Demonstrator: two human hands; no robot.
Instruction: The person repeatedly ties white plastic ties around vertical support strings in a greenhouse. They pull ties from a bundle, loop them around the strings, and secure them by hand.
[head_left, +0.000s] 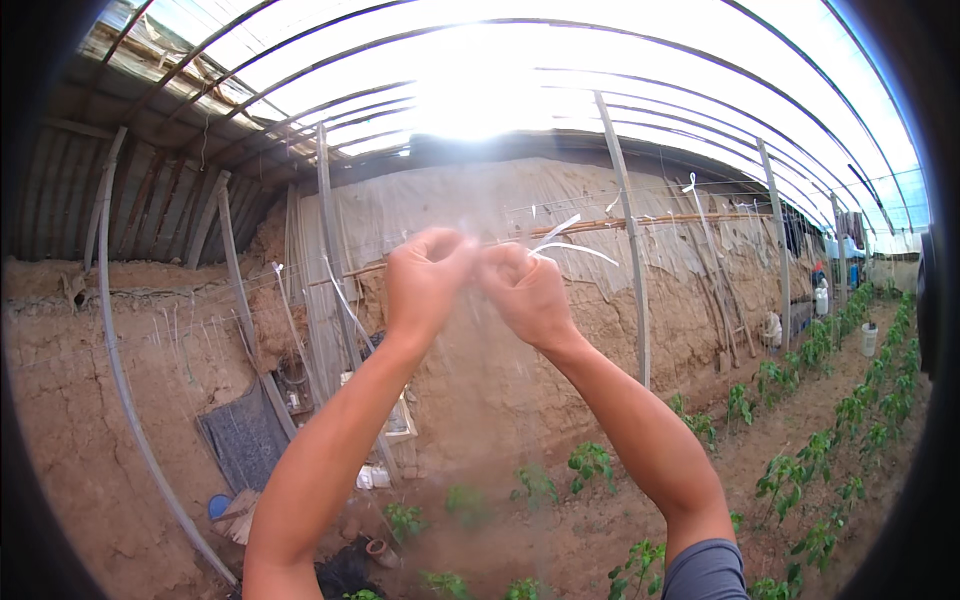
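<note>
Both arms are raised before me, the hands close together at the height of a thin overhead wire (566, 199). My right hand (526, 292) is curled tight on a white plastic strip (579, 247), whose two loose ends stick out to the right. My left hand (429, 279) is beside it, thumb and fingers bent together; glare and blur hide whether anything is between the fingertips. Behind the hands runs a bamboo pole (675, 218). Another white strip (345, 298) slants down from the wire at left, and a further tied strip (691, 182) hangs at right.
Upright posts (624, 225) carry the curved roof ribs (705, 61) of a greenhouse. An earthen wall (480, 390) stands ahead. Rows of green plants (780, 476) grow in soil below and to the right. A white bucket (868, 340) stands between rows; dark sheeting (246, 435) leans at left.
</note>
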